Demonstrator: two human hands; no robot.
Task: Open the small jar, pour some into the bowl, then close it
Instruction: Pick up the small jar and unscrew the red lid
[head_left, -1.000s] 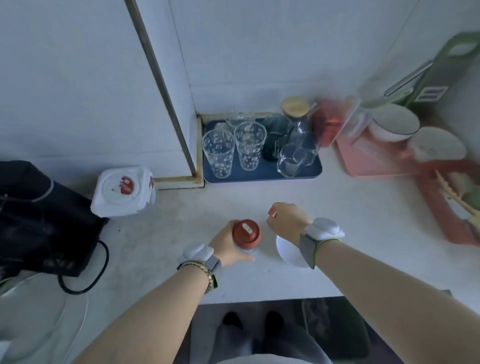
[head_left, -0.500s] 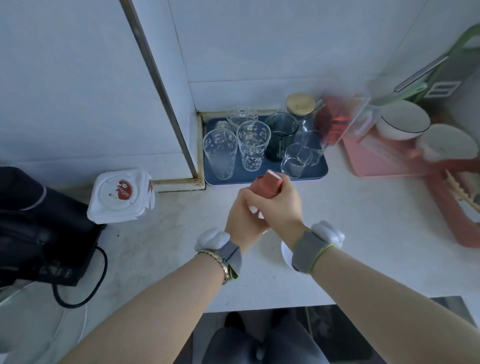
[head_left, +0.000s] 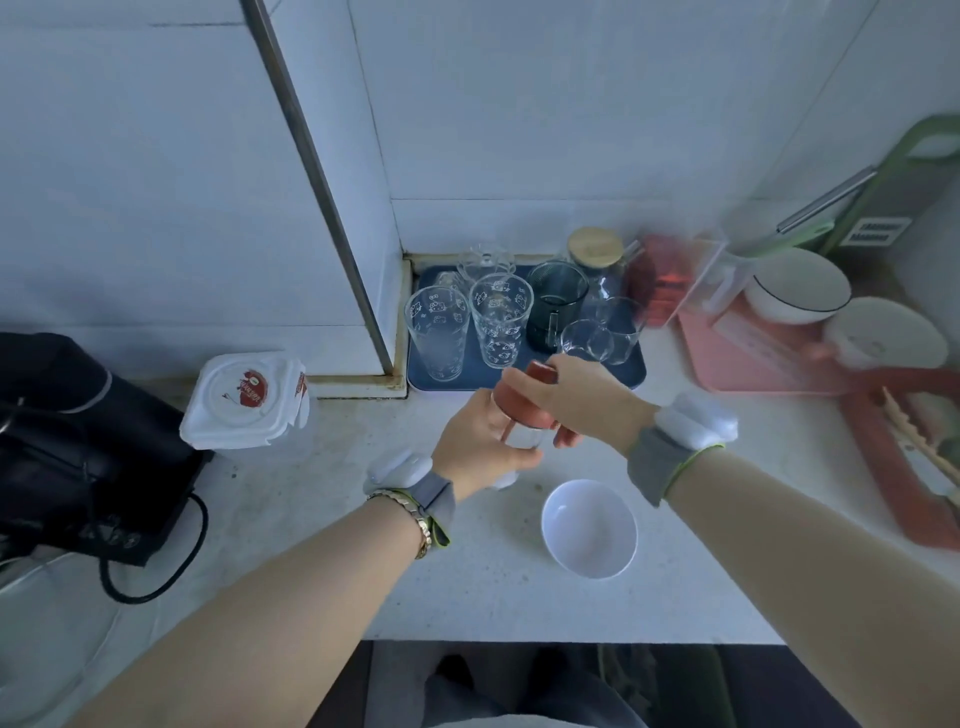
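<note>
A small clear glass jar (head_left: 527, 439) with a red lid (head_left: 524, 400) is held in the air above the counter, tilted away from me. My left hand (head_left: 480, 449) wraps its glass body from the left. My right hand (head_left: 576, 397) grips the red lid from the right and top. A white bowl (head_left: 589, 527) stands empty on the counter just below and to the right of the jar. The lid still sits on the jar.
A blue tray (head_left: 631, 371) with several glasses stands behind the hands. A white lidded tub (head_left: 247, 400) and a black appliance (head_left: 67, 447) with a cord are at the left. A pink rack (head_left: 769, 358) with bowls and a red rack (head_left: 904, 457) are at the right.
The jar went from standing on the counter in my left hand to being lifted with both hands. The right hand closed on the lid and the bowl is now uncovered.
</note>
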